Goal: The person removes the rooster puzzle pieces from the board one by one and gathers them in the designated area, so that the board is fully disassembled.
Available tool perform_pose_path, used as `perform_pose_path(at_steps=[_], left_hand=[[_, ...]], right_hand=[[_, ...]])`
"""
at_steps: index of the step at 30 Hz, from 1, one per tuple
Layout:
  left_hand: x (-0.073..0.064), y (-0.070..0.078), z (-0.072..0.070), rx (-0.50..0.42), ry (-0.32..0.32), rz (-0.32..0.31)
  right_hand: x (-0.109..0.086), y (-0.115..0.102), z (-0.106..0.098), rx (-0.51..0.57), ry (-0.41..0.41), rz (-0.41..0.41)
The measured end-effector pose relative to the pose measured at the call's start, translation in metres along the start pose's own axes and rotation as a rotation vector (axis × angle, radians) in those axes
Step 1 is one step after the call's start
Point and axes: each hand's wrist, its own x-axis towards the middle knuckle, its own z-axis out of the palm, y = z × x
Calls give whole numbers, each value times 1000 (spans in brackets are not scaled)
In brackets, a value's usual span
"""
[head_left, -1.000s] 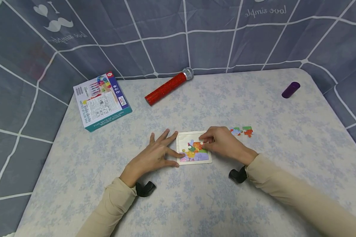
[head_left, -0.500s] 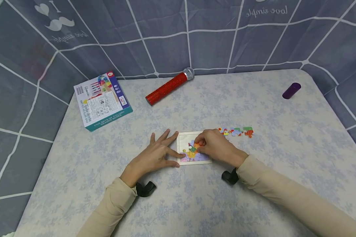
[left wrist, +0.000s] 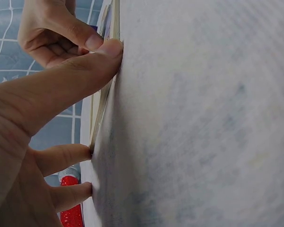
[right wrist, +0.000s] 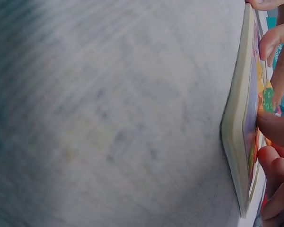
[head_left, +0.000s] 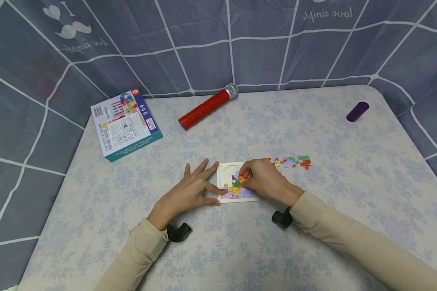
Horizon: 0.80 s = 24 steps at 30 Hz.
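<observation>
A small jigsaw puzzle in a pale wooden tray (head_left: 240, 200) lies flat on the table, its lower rows filled with colourful pieces. My left hand (head_left: 193, 190) is spread at the tray's left side. Its index fingertip rests on a lower-left piece, and its thumb touches the tray's edge, as the left wrist view also shows. With thumb and index finger, my right hand (head_left: 267, 180) pinches an orange puzzle piece (head_left: 242, 178) in the middle of the tray, beside a green piece (right wrist: 268, 97). The fingers hide much of the tray's right side.
Several loose puzzle pieces (head_left: 289, 162) lie in a row beyond my right hand. Farther back are a red glittery microphone (head_left: 207, 107), a boxed bead set (head_left: 125, 125) at the left and a purple cylinder (head_left: 357, 111) at the right. A grey curtain (head_left: 204, 60) hangs behind the table.
My right hand has shifted left over the tray with its pinched piece, uncovering another loose piece in the row, and since then holds almost still. My left hand has stayed in place.
</observation>
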Motion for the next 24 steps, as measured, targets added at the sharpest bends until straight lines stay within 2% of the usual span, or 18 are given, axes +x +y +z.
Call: perform_pose_path(at_steps=[6,14,19,24], left_hand=[[0,2,-1,-9,-4,-7],[1,1,-1,-4,-6,-12],[1,1,-1,-14,-9,-17],[0,1,-2,-6,-6,-2]], right_hand=[[-1,3,-2,82,30,-6],[-1,12,-7,300,-11,90],[-3,18,-15,328,-13,120],[-11,29,-26,285,7,162]])
